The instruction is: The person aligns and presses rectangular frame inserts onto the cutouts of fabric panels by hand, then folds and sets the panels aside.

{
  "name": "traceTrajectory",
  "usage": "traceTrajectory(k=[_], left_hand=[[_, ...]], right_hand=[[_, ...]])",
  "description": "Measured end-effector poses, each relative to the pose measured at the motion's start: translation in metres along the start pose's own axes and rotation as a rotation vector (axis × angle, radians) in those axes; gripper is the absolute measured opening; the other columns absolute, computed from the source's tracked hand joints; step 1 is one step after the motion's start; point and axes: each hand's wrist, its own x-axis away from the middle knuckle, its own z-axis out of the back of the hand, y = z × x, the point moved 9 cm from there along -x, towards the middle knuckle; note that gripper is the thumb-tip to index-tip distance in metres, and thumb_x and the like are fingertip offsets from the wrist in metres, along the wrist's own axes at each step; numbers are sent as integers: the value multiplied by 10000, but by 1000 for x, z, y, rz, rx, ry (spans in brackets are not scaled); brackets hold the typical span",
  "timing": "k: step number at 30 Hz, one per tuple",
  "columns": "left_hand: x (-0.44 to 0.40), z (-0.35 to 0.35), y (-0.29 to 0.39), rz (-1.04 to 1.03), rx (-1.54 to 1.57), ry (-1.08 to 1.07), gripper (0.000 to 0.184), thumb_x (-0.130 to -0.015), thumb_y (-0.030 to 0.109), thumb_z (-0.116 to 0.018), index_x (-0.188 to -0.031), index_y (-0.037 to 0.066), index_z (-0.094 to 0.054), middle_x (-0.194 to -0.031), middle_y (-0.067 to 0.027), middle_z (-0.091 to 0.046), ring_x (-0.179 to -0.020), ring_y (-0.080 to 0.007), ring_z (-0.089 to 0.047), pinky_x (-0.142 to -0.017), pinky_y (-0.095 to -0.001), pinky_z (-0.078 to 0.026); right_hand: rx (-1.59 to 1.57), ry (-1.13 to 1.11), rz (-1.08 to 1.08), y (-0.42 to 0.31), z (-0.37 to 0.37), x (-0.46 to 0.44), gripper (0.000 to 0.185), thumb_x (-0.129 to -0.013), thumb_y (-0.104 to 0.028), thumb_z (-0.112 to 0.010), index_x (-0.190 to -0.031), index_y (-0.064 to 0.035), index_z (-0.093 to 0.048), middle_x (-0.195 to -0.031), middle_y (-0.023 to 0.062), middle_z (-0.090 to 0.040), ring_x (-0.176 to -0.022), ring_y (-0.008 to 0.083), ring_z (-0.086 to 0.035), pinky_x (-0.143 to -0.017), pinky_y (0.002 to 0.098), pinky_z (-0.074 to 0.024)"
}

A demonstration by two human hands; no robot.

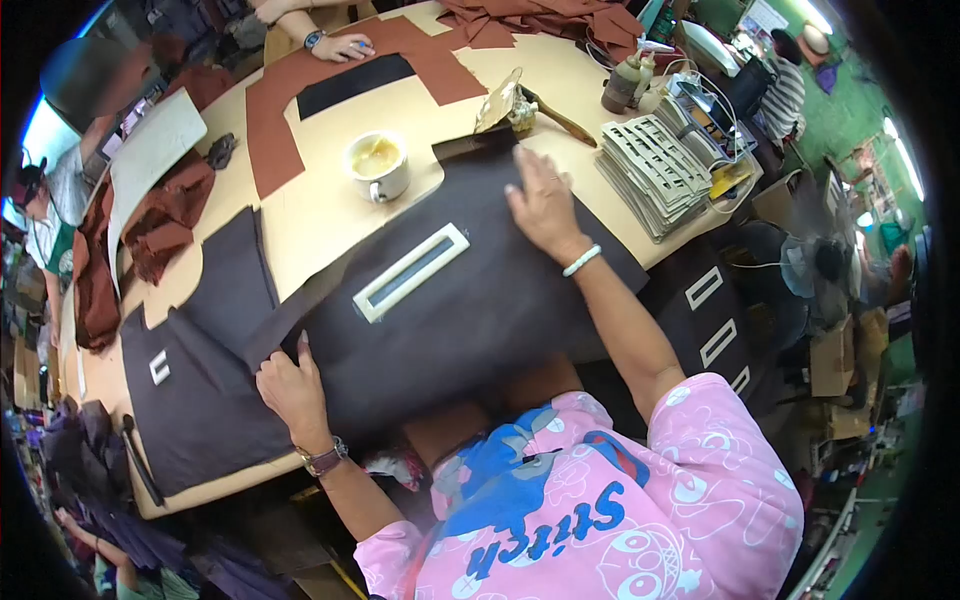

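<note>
A dark fabric panel (470, 310) lies across the near table edge, with a cream rectangular frame (412, 272) around a slot on it. My left hand (293, 388) is closed on the panel's left edge, thumb on top. On the panel's upper right part, my right hand (543, 203) rests with its fingers apart. Left of this panel lies another dark piece (200, 350) bearing a small cream frame (160, 367). Beyond the panel stands a white cup (378, 168) holding a yellowish paste.
Near the cup are a brush (562, 118) and, to the right, a stack of cream cut-out pieces (652, 172) and a bottle (622, 84). Brown fabric (272, 130) lies at the far side, where another person's hand (345, 47) rests. Dark panels with frames (718, 342) hang at right.
</note>
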Motion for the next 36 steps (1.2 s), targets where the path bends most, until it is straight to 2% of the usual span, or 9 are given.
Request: traceTrajectory(k=[5,10,17,22,25,31,34,35,36], left_hand=[[-4,-18,1,-16,-196,43,393,-879,264,-561,-1152,-19,-562,-1190,-168,-561,-1098,-320,-515,-894,-426,-413],[-8,7,20,-182,-18,238,222,-895,180,-543,-1022,26,-639,-992,-152,-647,-914,-304,-600,-814,-405,-438],[-15,32,20,31,451,227,201,-956,124,-452,-1048,-36,-530,-818,-220,-611,-720,-273,-613,-630,-379,-446],[-13,39,25,-15,816,238,341,-958,57,-405,-1281,-51,-422,-1305,-129,-456,-1187,-203,-418,-1027,-291,-283],[-7,51,43,15,1126,224,347,-953,32,-397,-1296,7,-441,-1261,-131,-481,-1074,-175,-501,-938,-273,-390],[27,54,130,-63,1268,-95,450,-841,-62,-377,-1275,-18,-491,-1275,-129,-519,-1131,-183,-498,-985,-305,-367],[79,32,201,-153,1389,-568,524,-757,-74,-403,-1272,-38,-495,-1301,-140,-511,-1193,-190,-475,-1010,-310,-336],[109,15,221,83,1481,-874,553,-735,-84,-412,-1281,-37,-484,-1318,-142,-495,-1232,-207,-447,-1031,-320,-319],[123,14,251,-364,1348,-917,561,-725,-83,-416,-1280,-37,-484,-1319,-141,-492,-1238,-228,-444,-1057,-334,-287]], right_hand=[[46,28,-234,53,3,-13,658,-821,-228,-611,-1362,-30,-292,-1138,175,-559,-1160,379,-461,-978,604,-277],[-390,200,-72,25,24,-22,580,-732,-11,-628,-1281,-9,-441,-868,123,-612,-758,285,-606,-719,343,-479],[-456,-73,-403,43,18,-14,841,-729,-228,-713,-1368,65,-250,-902,179,-640,-805,307,-639,-751,356,-493],[-673,-75,-325,38,36,15,767,-725,-65,-686,-1365,40,-277,-844,192,-649,-741,255,-634,-714,330,-492],[-672,198,-206,39,91,42,676,-761,-51,-651,-1353,24,-334,-885,140,-628,-730,173,-574,-660,294,-466],[-687,349,-483,123,157,152,588,-779,13,-620,-1327,-10,-407,-1016,100,-597,-887,134,-572,-805,288,-505],[-633,249,-720,207,186,235,478,-751,-17,-637,-1210,15,-508,-1099,119,-606,-923,182,-603,-786,295,-493],[-592,209,-797,235,196,265,436,-736,-29,-643,-1158,28,-551,-1118,131,-612,-943,210,-619,-789,309,-490],[-424,207,-832,250,219,293,435,-719,-31,-643,-1144,15,-567,-1122,138,-613,-962,248,-624,-807,329,-478]])
